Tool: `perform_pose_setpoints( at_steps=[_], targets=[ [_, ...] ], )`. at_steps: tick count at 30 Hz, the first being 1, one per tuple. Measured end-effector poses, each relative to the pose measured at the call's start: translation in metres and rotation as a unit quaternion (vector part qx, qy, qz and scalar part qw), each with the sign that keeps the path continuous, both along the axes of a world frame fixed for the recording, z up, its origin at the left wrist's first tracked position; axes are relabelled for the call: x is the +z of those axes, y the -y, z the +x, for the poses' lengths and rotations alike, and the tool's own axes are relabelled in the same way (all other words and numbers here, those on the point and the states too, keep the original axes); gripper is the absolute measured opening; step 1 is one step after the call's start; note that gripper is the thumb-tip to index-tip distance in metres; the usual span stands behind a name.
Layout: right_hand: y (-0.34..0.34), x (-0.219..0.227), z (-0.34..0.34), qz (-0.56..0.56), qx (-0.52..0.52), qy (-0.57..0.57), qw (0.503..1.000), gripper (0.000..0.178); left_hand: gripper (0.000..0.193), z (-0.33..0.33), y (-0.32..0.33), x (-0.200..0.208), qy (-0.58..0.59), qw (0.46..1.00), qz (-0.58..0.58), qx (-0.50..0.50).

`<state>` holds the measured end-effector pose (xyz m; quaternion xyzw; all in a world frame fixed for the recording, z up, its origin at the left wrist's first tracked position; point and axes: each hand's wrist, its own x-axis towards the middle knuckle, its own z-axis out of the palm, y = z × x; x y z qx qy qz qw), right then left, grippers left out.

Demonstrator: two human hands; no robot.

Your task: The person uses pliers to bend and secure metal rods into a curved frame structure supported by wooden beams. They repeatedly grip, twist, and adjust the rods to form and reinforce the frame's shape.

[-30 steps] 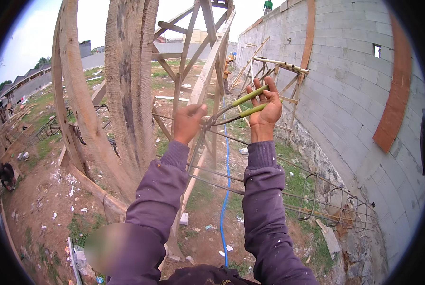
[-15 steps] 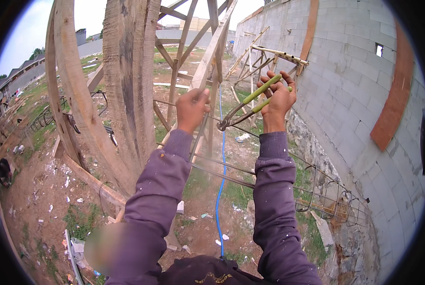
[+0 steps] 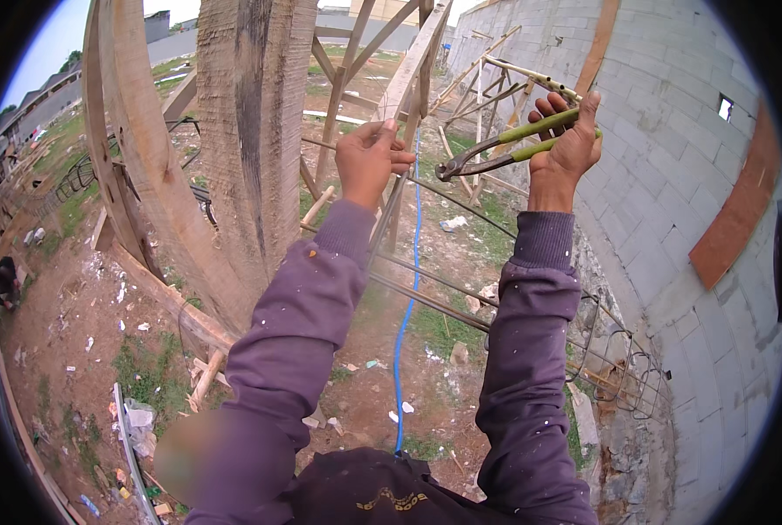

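Note:
My right hand point(image 3: 566, 153) is wrapped around the green handles of a pair of pincers point(image 3: 496, 147). Their handles are spread a little, and the dark jaws point left, apart from the steel bars. My left hand point(image 3: 369, 164) is closed in a pinch at the corner of a rebar cage point(image 3: 435, 302), its thumb up. Whatever lies between those fingers is too small or hidden to make out. Thin steel bars run from beside this hand to the lower right, passing behind my right sleeve.
Thick wooden posts point(image 3: 255, 149) stand close on the left, with timber bracing point(image 3: 408, 74) ahead. A grey block wall point(image 3: 662, 131) rises on the right. On the littered ground lies a blue hose point(image 3: 399, 350). A dark-clothed person point(image 3: 4, 280) is at the far left.
My right hand has drawn the pincers right and upward, away from the bars and my left hand. The left hand stays at the rebar, its fingers shifted. The whole view has tilted somewhat downward.

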<state>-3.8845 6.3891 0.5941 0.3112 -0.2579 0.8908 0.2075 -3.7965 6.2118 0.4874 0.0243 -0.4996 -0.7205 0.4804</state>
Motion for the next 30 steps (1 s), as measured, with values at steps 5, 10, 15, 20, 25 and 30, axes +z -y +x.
perform_pose_setpoints(
  at_steps=[5, 10, 15, 20, 25, 30],
  targets=[
    [0.023, 0.002, 0.009, 0.040, -0.018, -0.049, 0.998, 0.046, 0.027, 0.001, 0.001, 0.000, 0.007, 1.000, -0.002, -0.005],
    [0.040, -0.006, 0.013, 0.053, 0.017, -0.013, 0.998, 0.038, 0.027, 0.000, 0.003, -0.001, 0.008, 1.000, 0.001, -0.014],
    [0.045, -0.011, 0.019, 0.082, 0.034, -0.066, 0.994, 0.032, 0.027, 0.000, 0.004, -0.003, 0.001, 1.000, 0.014, -0.015],
    [0.037, -0.020, 0.028, 0.134, 0.082, -0.139, 0.978, 0.031, 0.026, 0.000, 0.005, -0.003, 0.009, 1.000, 0.016, -0.011],
    [0.031, -0.020, 0.027, 0.146, 0.112, -0.172, 0.968, 0.053, 0.025, -0.001, 0.004, -0.002, 0.001, 1.000, 0.019, -0.009],
    [0.037, -0.023, 0.024, 0.105, 0.095, -0.126, 0.982, 0.044, 0.025, 0.001, 0.002, -0.002, -0.010, 1.000, 0.010, -0.002]
  ],
)
